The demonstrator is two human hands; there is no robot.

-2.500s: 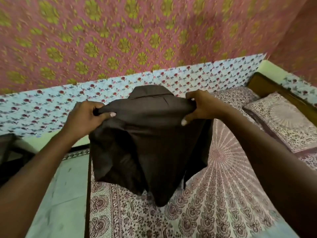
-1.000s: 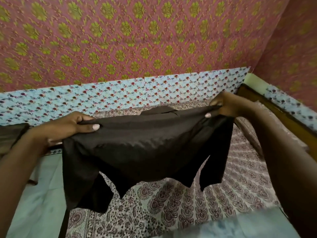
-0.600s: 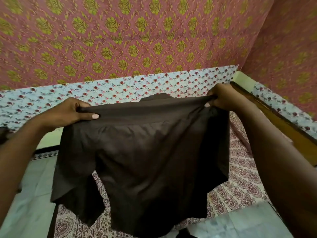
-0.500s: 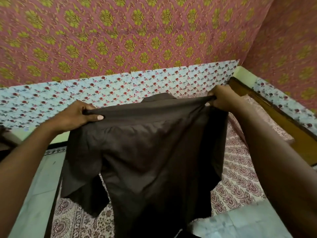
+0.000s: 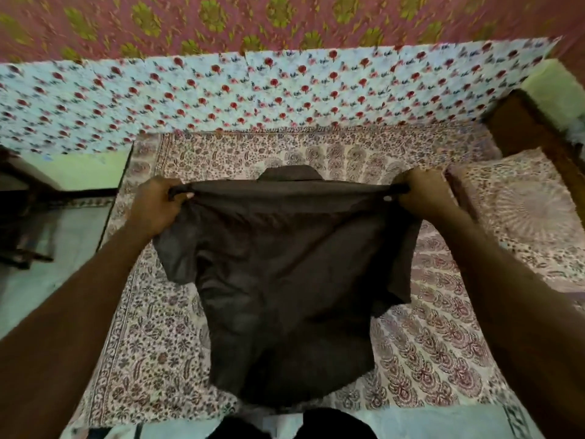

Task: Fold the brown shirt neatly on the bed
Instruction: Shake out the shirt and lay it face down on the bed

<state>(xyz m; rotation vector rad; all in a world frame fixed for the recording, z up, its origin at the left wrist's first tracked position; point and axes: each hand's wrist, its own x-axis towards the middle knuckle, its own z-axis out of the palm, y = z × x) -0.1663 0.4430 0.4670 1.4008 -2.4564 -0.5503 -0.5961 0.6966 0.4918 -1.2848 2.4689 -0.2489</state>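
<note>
The brown shirt (image 5: pixel 285 274) is stretched out over the bed (image 5: pixel 152 350), collar at the far side and hem toward me. My left hand (image 5: pixel 156 205) grips its left shoulder and my right hand (image 5: pixel 421 194) grips its right shoulder, pulling the top edge taut between them. Both short sleeves hang down at the sides. The body of the shirt droops toward the patterned bedsheet; whether it touches the sheet I cannot tell.
A patterned pillow (image 5: pixel 525 213) lies at the right by the wooden headboard (image 5: pixel 535 128). A floral cloth (image 5: pixel 253 93) covers the wall behind the bed. Dark furniture (image 5: pixel 22 223) stands on the pale floor at the left. My dark trousers (image 5: pixel 294 426) show at the bottom.
The shirt has come down from in front of the wall to low over the bed, and my view has tilted down. Both hands keep their hold on the shoulders.
</note>
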